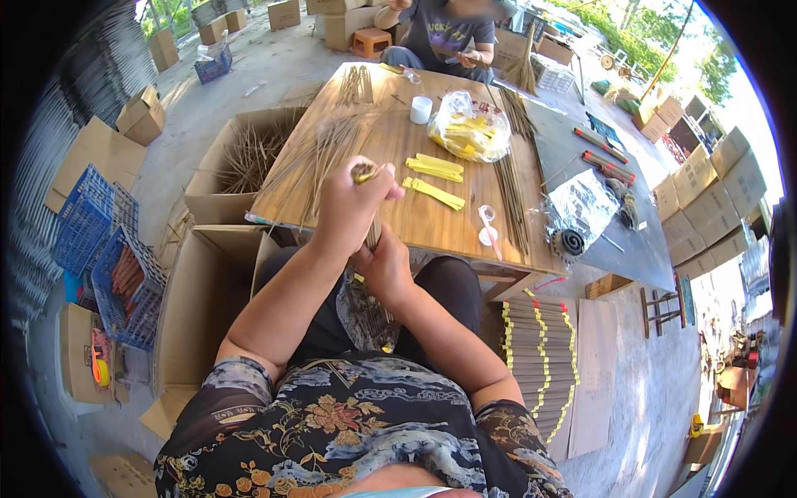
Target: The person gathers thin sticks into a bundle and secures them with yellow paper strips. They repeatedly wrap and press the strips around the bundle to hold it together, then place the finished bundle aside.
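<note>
Left hand (349, 203) above, right hand (387, 270) below, grip slim, brown, woody stick bundle (364, 173) (ends probably best kept level).

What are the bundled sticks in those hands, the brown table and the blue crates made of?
The bundled sticks may be bamboo or wood, dull brown and thin; I can't tell which.
The brown table looks like wood, with grain lines; its soft shine hints at varnish.
The blue crates are probably hard plastic, since their lattice walls look moulded and evenly coloured.

Brown stick bundle (374, 233), yellow at far end, held pointing away.
</note>
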A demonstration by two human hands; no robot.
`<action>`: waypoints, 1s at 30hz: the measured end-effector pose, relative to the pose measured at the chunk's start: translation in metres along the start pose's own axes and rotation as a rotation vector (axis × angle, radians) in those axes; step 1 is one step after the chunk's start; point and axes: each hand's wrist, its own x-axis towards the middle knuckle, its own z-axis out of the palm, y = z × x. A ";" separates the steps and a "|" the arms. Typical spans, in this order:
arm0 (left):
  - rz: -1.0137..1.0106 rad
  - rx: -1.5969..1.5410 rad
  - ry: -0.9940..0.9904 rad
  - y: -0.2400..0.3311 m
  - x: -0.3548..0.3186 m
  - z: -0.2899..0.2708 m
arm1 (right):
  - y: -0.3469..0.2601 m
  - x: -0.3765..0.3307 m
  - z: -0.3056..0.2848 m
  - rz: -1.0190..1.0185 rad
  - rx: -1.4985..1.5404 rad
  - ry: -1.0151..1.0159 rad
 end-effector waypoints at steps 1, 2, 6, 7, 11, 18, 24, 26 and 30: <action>-0.062 0.063 -0.058 0.000 0.007 0.000 | 0.004 0.002 0.002 0.003 -0.016 0.030; -0.003 0.058 -0.101 0.000 0.009 0.000 | 0.010 0.003 0.004 0.048 0.053 0.042; 0.183 -0.156 -0.178 0.018 0.013 -0.005 | -0.009 0.029 -0.026 0.186 0.490 0.084; 0.183 -0.171 -0.179 0.020 0.017 -0.015 | -0.016 0.035 -0.043 0.208 0.626 0.153; 0.075 -0.203 -0.214 0.003 0.017 -0.082 | -0.029 0.049 -0.086 0.348 1.272 0.392; 0.514 0.042 -0.318 -0.021 -0.058 -0.048 | -0.039 0.056 -0.060 0.659 1.881 0.422; 0.664 -0.435 -0.215 0.029 -0.050 -0.050 | -0.078 0.023 -0.032 0.892 1.623 0.010; 0.583 -0.487 -0.107 0.039 -0.035 -0.063 | -0.072 0.006 -0.042 1.003 1.598 -0.479; 0.378 -0.559 0.110 0.050 -0.031 -0.073 | -0.090 -0.024 -0.042 0.318 0.594 -0.403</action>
